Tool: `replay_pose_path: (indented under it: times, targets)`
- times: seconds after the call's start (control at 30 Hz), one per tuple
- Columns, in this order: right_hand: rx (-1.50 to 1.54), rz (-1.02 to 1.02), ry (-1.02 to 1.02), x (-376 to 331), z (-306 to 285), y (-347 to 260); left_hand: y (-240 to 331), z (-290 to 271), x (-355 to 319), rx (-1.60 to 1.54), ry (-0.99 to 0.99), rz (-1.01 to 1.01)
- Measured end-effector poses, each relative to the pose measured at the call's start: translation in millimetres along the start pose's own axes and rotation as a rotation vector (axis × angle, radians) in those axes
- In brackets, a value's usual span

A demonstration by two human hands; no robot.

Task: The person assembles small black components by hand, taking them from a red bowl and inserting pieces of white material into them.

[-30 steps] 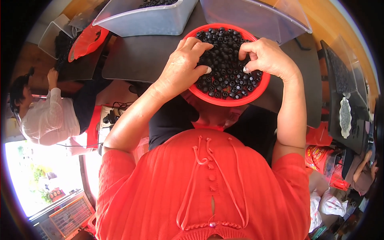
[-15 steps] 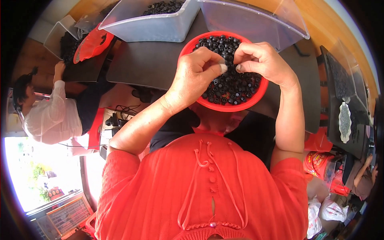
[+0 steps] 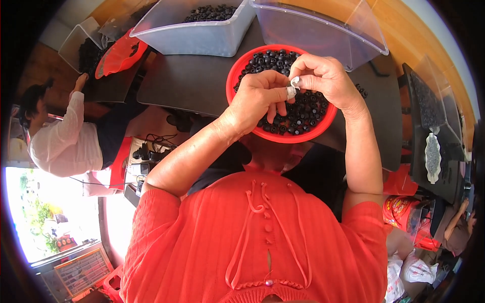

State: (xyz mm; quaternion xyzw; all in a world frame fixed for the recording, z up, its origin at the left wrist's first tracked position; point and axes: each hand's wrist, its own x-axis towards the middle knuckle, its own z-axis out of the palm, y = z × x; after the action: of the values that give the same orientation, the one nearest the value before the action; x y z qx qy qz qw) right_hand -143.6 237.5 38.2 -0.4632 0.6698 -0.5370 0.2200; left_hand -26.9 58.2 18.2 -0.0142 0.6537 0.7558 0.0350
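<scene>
A round red bowl [image 3: 327, 122] filled with small black ring-like pieces [image 3: 303, 112] stands on the dark table in front of me. Above it, my left hand [image 3: 260, 98] is closed, thumb and index finger pinched, its other fingers curled underneath. My right hand [image 3: 326, 83] pinches the same way, its fingertips almost meeting the left ones over the bowl's middle. White wrapping [image 3: 291, 93] covers the left thumb tip, and something white also shows at the right thumb tip. Whatever lies between the fingertips is too small or hidden to make out.
Behind the bowl stand two clear plastic bins, the left bin [image 3: 197, 43] holding black pieces and the right bin [image 3: 318, 43] close by. Some black pieces [image 3: 360, 91] lie right of the bowl. A co-worker [image 3: 65, 134] sits left, near a red basin [image 3: 121, 55]. Another table [image 3: 439, 166] is at right.
My hands have drawn together over the bowl, the left moving right and slightly down. The white thumb wrapping now faces up more plainly. The view has shifted slightly.
</scene>
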Motion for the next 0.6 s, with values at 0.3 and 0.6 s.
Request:
replay_pose_path:
  times: [0.3,0.6]
  targets:
    - [0.076,-0.157,-0.029,3,5,5,-4,-2,1,-0.099,0.085,0.07]
    - [-0.23,-0.325,0.115,7,16,5,-4,-2,1,-0.203,0.161,0.032]
